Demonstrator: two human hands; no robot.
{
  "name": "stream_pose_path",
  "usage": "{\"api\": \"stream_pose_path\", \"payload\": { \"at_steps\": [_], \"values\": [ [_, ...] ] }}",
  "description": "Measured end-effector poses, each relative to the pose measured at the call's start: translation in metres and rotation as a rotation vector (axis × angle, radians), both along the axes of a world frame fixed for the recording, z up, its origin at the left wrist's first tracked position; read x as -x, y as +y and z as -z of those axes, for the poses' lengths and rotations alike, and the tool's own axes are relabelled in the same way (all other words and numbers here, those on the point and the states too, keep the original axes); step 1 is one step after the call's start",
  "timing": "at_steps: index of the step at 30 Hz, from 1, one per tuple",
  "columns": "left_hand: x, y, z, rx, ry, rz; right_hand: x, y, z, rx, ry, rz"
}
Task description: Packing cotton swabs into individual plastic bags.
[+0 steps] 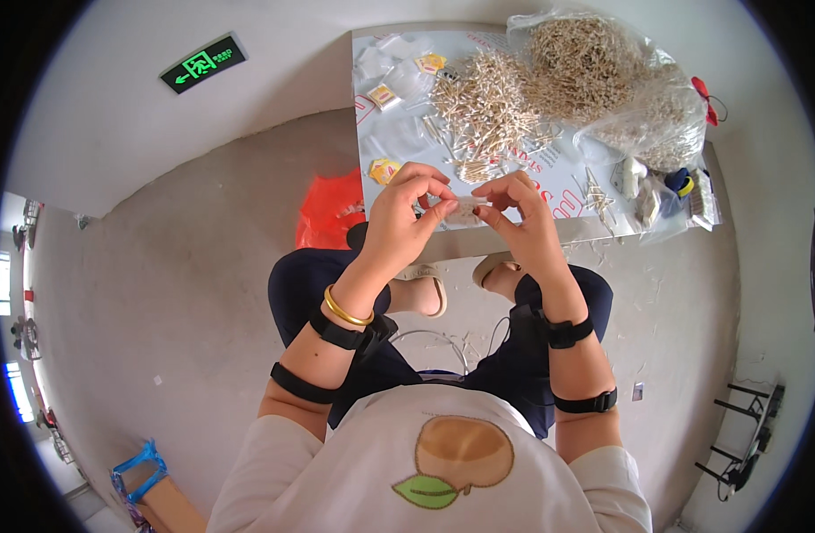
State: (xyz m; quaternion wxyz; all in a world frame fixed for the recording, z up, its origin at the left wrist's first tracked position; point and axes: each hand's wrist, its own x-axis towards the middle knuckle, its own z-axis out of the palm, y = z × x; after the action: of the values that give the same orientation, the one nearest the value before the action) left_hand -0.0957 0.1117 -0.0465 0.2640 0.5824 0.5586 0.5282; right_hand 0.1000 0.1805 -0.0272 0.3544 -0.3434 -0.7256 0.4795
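Near the table's front edge I hold a small clear plastic packet (465, 211) between both hands. Its contents look like pale cotton swabs, but the detail is small. My left hand (414, 210) pinches the packet's left side with thumb and fingers. On the opposite side, my right hand (521, 211) grips it the same way. Just beyond lies a loose heap of cotton swabs (489, 107). A large clear bag (594, 71) full of cotton swabs rests behind, to the right. By my left hand lies a yellow card (383, 171).
Clear empty bags (394, 67) and a yellow-white packet (383, 97) lie at the table's far left. Scattered swabs (597, 197) and a blue-yellow roll (681, 184) sit at right. A red plastic bag (323, 213) hangs beside the table. A black rack (743, 435) stands right.
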Motion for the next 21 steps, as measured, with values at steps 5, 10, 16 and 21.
{"api": "stream_pose_path", "payload": {
  "at_steps": [5,10,16,21],
  "values": [
    [-0.011,-0.016,-0.036,-0.137,0.244,-0.072,0.008,-0.018,-0.039,-0.355,-0.22,0.004],
    [-0.007,-0.037,-0.061,-0.207,0.341,-0.088,0.002,-0.033,-0.064,-0.324,-0.183,-0.003],
    [0.001,-0.064,-0.096,-0.118,0.045,0.025,-0.015,-0.05,-0.089,-0.23,-0.064,-0.027],
    [0.002,-0.068,-0.09,-0.226,-0.31,0.194,-0.029,-0.062,-0.098,-0.085,0.14,-0.093]
  ]
}}
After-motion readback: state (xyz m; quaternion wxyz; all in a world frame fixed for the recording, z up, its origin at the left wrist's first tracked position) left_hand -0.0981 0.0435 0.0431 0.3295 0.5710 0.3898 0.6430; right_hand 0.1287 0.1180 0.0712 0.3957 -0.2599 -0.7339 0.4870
